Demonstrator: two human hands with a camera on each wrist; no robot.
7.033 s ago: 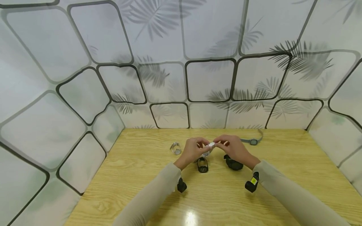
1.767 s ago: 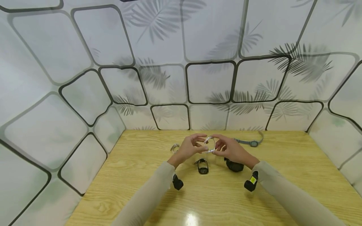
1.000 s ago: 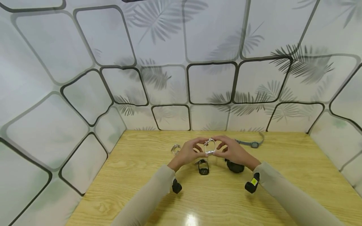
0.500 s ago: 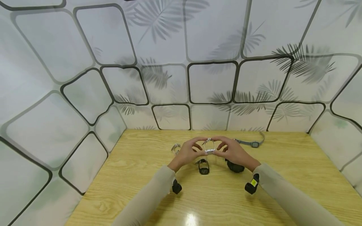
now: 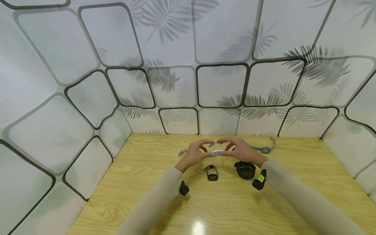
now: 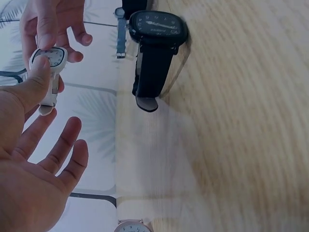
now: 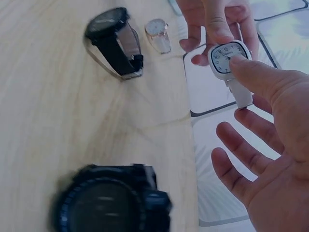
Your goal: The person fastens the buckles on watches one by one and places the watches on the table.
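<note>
A white wristwatch [image 5: 217, 152] with a rounded-square face, its strap closed in a loop, is held above the table. My left hand [image 5: 194, 154] pinches one side of it, thumb at the case and a finger at the strap end. From the other side my right hand [image 5: 243, 152] grips it the same way. In the right wrist view the dial of the white watch [image 7: 223, 59] shows numerals, partly under the thumbs. Below the hands, a black watch [image 5: 212, 177] stands on the table. A chunky black watch [image 5: 246, 170] lies under my right wrist.
Behind my right hand lies a blue-grey watch [image 5: 265, 150], its strap stretched out. A small watch with a pale dial [image 7: 157, 28] sits to the left, partly hidden by my left hand in the head view. A patterned sheet [image 5: 179, 120] rises behind the wooden table [image 5: 141, 182].
Seven seconds ago both hands worked lower at the white watch. Since then its loop has turned upright. Over the last half second, both hands rise slightly with it, uncovering more of the chunky black watch.
</note>
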